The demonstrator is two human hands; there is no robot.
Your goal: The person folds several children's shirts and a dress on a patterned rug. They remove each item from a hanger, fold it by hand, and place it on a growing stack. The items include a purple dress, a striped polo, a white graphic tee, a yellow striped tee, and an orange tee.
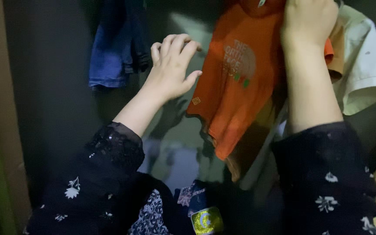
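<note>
Dim wardrobe interior, dark back wall [53, 87], seen from my head camera: the orange T-shirt [236, 82] hangs at centre, and everything else sits around it. My right hand [308, 19] is raised at the shirt's top edge, grip closed over the collar area, though what lies under the fingers, hanger or cloth alone, I cannot tell. My left hand [170, 69] hovers just left of the shirt, grip open, fingers spread, holding nothing. A blue garment [112, 52] hangs further left; a pale shirt [362, 69] hangs right of it, partly behind. Folded clothes [196, 204] lie below. Risk, as I judge it: with one hand bearing the shirt, a loosened hold could drop it onto the pile, or a tug could drag the pale shirt along.
</note>
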